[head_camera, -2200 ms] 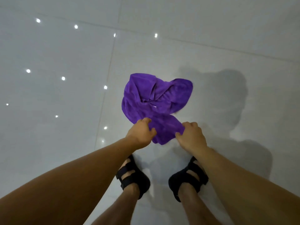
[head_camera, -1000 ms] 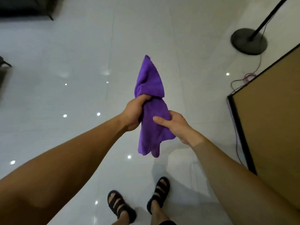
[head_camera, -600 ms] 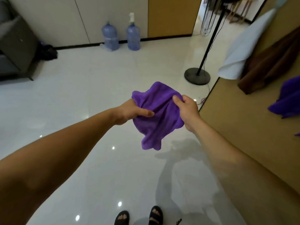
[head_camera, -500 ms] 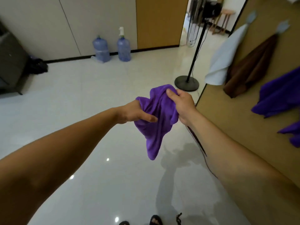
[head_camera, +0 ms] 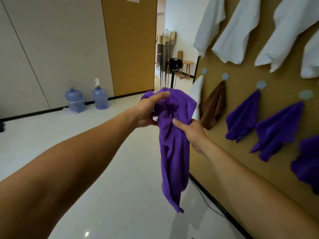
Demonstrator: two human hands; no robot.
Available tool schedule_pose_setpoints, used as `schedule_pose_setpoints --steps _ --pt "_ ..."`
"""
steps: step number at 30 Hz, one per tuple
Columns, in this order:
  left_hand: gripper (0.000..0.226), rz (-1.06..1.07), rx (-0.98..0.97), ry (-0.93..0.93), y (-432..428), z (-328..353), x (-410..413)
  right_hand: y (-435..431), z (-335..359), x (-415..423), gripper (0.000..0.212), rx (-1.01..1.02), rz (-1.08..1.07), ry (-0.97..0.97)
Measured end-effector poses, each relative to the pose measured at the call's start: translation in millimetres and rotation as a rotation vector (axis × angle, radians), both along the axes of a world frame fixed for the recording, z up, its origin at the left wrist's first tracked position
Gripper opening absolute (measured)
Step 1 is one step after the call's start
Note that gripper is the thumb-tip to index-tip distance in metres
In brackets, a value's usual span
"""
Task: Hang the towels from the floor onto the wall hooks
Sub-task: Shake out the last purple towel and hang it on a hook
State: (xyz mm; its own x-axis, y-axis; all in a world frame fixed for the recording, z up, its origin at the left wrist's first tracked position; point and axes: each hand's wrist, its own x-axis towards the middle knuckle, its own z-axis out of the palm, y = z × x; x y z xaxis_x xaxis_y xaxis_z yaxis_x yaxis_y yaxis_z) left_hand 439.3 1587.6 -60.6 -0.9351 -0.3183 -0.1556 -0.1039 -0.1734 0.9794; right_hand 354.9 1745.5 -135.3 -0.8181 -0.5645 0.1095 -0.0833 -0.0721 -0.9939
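Right hand [head_camera: 191, 131]: closed on the purple towel [head_camera: 173, 152] mid-length, at centre; tail hangs free above the floor
Left hand [head_camera: 148, 111]: pinching the towel's top at 12 o'clock
Wall hooks [head_camera: 261, 84]: 2 o'clock; purple, brown, white towels hung
Water jugs [head_camera: 75, 100]: 10 o'clock; no legible writing
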Motion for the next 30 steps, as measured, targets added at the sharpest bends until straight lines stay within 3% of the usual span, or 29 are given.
schedule_pose_setpoints --steps 5,9,10,12,14,16,17,19,21,26,28,30 --pt "0.050 -0.361 -0.113 -0.118 6.5 -19.0 6.4 3.1 40.9 -4.8 0.026 -0.042 -0.070 -0.057" --pt "0.042 -0.337 -0.347 -0.216 8.5 -15.4 15.2 12.6 69.6 -5.8 0.026 0.032 -0.183 -0.087" --pt "0.044 -0.315 -0.319 -0.195 7.6 -13.2 16.0 16.9 77.8 -5.7 0.029 0.055 -0.196 -0.108" --pt "0.047 -0.286 -0.087 -0.086 4.7 -7.3 15.9 24.8 93.3 -4.5 0.032 0.018 -0.194 -0.157" --pt "0.045 -0.290 0.235 0.043 1.0 -1.5 15.7 31.5 103.6 1.1 0.036 -0.166 -0.120 -0.221" --pt "0.045 -0.374 0.391 0.117 2.1 -2.0 18.7 37.8 104.2 8.3 0.049 -0.310 0.024 -0.261" --pt "0.048 -0.419 0.351 0.124 4.6 -6.0 18.5 41.2 98.9 13.5 0.054 -0.287 0.093 -0.277" --pt "0.055 -0.511 0.146 0.094 10.9 -14.8 18.3 46.1 80.0 25.3 0.049 -0.043 0.180 -0.263" --pt "0.060 -0.553 -0.034 0.004 17.7 -19.0 17.2 45.2 65.3 32.8 0.038 0.160 0.112 -0.166" --pt "0.054 -0.522 -0.287 -0.100 36.4 -17.4 17.1 33.6 76.1 37.6 0.025 0.088 -0.127 -0.046" --pt "0.045 -0.408 -0.304 -0.067 43.7 -19.3 13.0 34.5 84.9 40.7 0.009 0.123 -0.123 0.015" --pt "0.030 -0.269 -0.309 -0.023 47.3 -17.4 9.3 40.3 91.4 42.6 0.016 0.166 -0.157 0.100"
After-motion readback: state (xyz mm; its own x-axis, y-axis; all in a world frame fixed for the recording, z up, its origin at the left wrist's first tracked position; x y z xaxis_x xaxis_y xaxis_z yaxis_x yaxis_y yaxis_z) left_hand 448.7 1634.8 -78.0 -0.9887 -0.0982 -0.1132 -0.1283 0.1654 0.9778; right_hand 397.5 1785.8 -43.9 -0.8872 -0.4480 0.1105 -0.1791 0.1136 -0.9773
